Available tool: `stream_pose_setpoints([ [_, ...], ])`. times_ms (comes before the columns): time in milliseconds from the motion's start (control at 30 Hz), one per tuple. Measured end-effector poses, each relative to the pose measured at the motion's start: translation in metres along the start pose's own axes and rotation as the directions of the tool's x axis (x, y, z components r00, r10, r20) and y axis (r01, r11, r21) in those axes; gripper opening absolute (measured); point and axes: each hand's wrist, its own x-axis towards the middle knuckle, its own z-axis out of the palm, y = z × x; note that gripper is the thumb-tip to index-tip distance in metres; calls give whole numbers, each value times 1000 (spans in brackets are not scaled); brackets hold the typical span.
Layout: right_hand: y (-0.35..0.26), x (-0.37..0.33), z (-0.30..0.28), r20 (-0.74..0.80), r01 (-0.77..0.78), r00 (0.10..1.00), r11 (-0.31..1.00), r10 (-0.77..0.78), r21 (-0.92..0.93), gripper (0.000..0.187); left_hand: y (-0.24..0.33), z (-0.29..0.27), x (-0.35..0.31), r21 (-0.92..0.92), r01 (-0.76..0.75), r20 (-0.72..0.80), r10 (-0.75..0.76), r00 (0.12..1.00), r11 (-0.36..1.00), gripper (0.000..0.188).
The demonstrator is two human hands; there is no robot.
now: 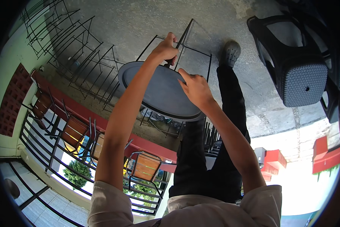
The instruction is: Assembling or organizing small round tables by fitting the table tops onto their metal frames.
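Far left of the fingers, red vented panel (14, 100) on a pale green wall. Nearer, a row of black wire frames (87, 60) on the concrete floor, well apart from the left hand. Below those, orange-seated chairs (73, 132) beyond a red ledge (139, 142), also well clear of both hands. Round dark disc (163, 92) with raised rim sits between and below the two sets of fingers, tilted, its face toward the camera. Left hand (166, 49) at the disc's far edge: fingers clenched on the black frame (186, 31), exact piece hidden by the knuckles. Frame bars stick out past those fingers, far side of the disc. Right hand (195, 89) at the disc's right edge: fingers half curled, can't tell if they're gripping the rim. Dark perforated clog (231, 53) just right of the right fingers. Black stools (304, 84) farther right, well apart from them
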Motion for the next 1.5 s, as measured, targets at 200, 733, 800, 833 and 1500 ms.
stream_pose_setpoints([
  [200,2,1,1,53,-69,996,997,67,25,36,-4,6,-7,62,-22,-47,25,999,998,43],
  [733,22,0,7,-23,-122,992,991,124,47,23,8,37,-28,625,5,-303,237,923,781,27],
  [800,27,1,8,-66,-147,987,989,148,30,23,11,41,-48,603,-92,-437,425,793,792,17],
  [833,24,4,9,-65,-136,988,990,138,25,23,-7,39,-51,618,-259,-516,632,579,742,17],
  [1500,96,-192,196,-422,-299,732,809,535,506,58,-220,216,-50,618,-206,-691,649,319,759,81],
])
